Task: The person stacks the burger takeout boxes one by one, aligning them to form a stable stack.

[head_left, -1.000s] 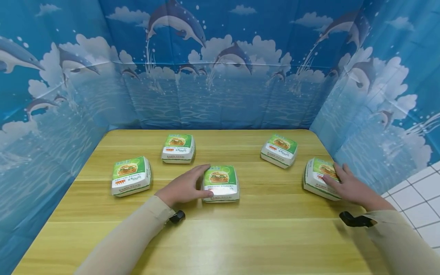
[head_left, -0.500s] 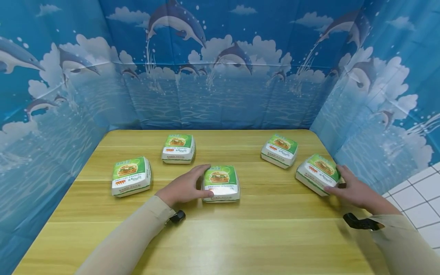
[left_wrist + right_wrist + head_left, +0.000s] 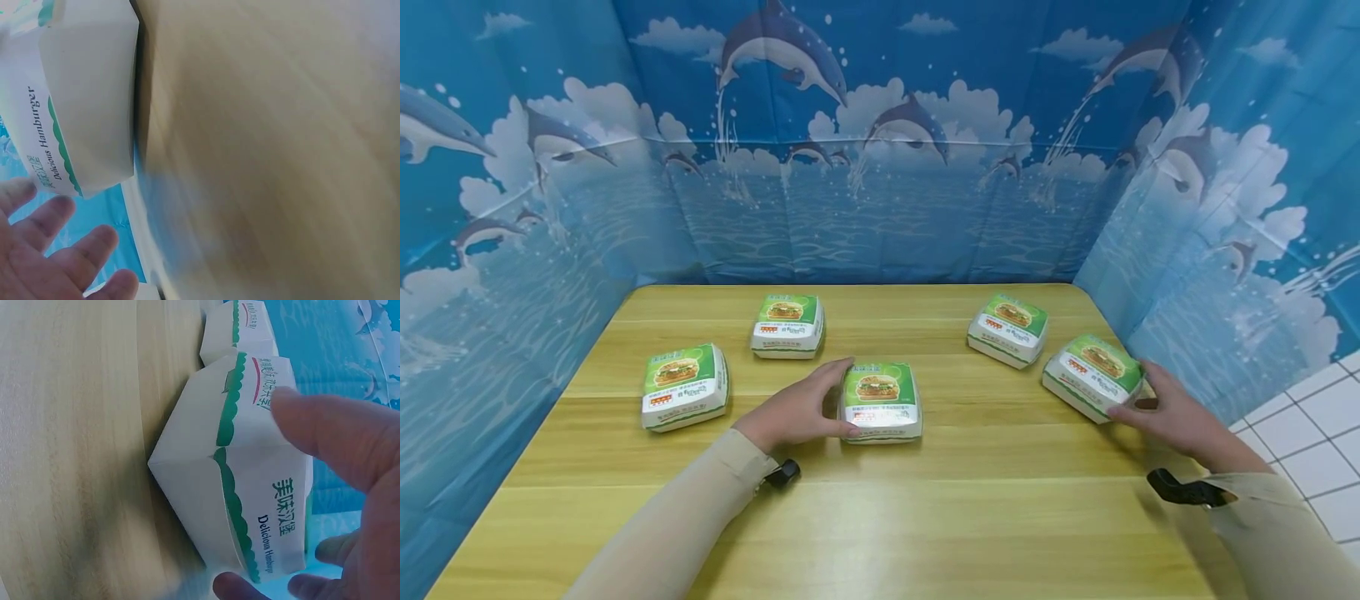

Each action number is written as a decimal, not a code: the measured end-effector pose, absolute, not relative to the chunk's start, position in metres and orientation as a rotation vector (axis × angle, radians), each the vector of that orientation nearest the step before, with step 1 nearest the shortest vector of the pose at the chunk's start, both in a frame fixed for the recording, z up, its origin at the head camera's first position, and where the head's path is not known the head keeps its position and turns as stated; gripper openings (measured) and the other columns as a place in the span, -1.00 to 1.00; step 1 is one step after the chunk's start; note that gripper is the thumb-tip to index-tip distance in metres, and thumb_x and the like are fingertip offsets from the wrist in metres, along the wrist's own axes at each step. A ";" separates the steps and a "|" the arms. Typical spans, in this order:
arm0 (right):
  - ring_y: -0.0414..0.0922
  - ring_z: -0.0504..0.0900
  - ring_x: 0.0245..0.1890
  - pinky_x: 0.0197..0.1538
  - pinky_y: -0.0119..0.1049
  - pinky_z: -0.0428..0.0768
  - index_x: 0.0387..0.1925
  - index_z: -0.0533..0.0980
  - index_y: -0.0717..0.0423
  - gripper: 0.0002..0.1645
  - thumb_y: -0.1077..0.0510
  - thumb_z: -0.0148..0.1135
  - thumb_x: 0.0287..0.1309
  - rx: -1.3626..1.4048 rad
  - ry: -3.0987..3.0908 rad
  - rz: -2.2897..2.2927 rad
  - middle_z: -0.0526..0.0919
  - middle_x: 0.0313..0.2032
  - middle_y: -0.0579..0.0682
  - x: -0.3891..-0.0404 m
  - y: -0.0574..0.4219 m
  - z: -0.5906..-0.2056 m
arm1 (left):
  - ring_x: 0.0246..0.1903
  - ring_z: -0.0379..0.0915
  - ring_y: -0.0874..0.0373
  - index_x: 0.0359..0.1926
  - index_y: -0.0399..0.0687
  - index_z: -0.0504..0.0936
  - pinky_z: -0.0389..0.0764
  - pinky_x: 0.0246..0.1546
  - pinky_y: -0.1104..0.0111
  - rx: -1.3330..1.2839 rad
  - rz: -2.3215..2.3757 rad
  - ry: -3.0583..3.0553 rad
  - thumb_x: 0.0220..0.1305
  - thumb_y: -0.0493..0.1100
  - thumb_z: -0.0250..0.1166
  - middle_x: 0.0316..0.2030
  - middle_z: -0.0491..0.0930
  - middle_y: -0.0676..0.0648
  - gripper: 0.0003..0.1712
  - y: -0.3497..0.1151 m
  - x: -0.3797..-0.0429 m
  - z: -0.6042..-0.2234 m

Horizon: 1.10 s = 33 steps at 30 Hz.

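Observation:
A white-and-green hamburger box (image 3: pixel 882 398) lies mid-table, and my left hand (image 3: pixel 801 410) spans its left side, thumb at the front and fingers at the back corner. In the left wrist view the fingertips (image 3: pixel 59 209) meet that box's printed edge (image 3: pixel 90 106). On the right, my right hand (image 3: pixel 1180 417) holds another hamburger box (image 3: pixel 1093 375) from its right side, thumb near the front corner. Seen from the right wrist, the thumb (image 3: pixel 337 431) reaches over one printed face of the box (image 3: pixel 262 469), with other fingers around its far end.
Three more hamburger boxes rest on the wooden table (image 3: pixel 925 517): one at far left (image 3: pixel 685 385), one at back left (image 3: pixel 787 325), and one at back right (image 3: pixel 1009 329), close beside the right-hand box. A blue dolphin curtain (image 3: pixel 880 217) borders the table behind and at the sides.
The right-hand box has slid left and turned, nearing the back-right box. My right hand went from lying over its top to holding its right side. The left hand stays nearly still.

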State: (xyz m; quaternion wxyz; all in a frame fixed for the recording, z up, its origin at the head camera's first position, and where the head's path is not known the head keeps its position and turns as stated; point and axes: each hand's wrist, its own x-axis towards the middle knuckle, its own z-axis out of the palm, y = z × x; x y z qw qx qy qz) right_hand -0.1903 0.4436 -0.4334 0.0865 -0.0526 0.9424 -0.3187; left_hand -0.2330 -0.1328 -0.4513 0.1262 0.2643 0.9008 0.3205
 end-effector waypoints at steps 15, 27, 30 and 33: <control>0.72 0.11 0.39 0.31 0.52 0.37 0.58 -0.60 0.38 0.40 -0.23 0.21 0.49 -0.015 2.736 -0.950 -0.26 0.52 0.70 -0.191 0.443 -0.434 | 0.65 -0.01 0.02 0.72 0.22 -0.09 0.19 0.61 0.01 0.721 0.931 2.624 0.05 0.54 0.48 0.69 -0.01 0.02 0.42 -0.135 -0.232 -0.453; 0.67 0.01 0.45 0.26 0.50 0.32 0.63 -0.66 -0.02 0.36 -0.19 0.23 0.48 -0.081 2.680 -1.017 -0.23 0.53 0.69 -0.208 0.444 -0.441 | 0.65 -0.01 0.01 0.73 0.17 -0.09 0.19 0.61 0.01 0.719 0.937 2.600 0.05 0.52 0.50 0.69 -0.02 0.01 0.44 -0.135 -0.231 -0.452; 0.65 0.17 0.39 0.21 0.30 0.47 0.64 -0.61 0.11 0.34 -0.21 0.21 0.50 -0.062 2.696 -0.988 -0.06 0.47 0.74 -0.208 0.444 -0.442 | 0.65 -0.01 0.01 0.73 0.17 -0.09 0.20 0.61 0.01 0.723 0.933 2.604 0.05 0.52 0.50 0.69 -0.02 0.01 0.44 -0.136 -0.231 -0.452; 0.66 0.23 0.38 0.18 0.21 0.55 0.63 -0.61 0.16 0.33 -0.17 0.20 0.52 -0.071 2.712 -1.007 -0.05 0.48 0.73 -0.210 0.443 -0.440 | 0.64 0.00 0.01 0.73 0.17 -0.09 0.21 0.60 0.01 0.726 0.928 2.611 0.06 0.52 0.50 0.69 -0.01 0.01 0.43 -0.136 -0.232 -0.452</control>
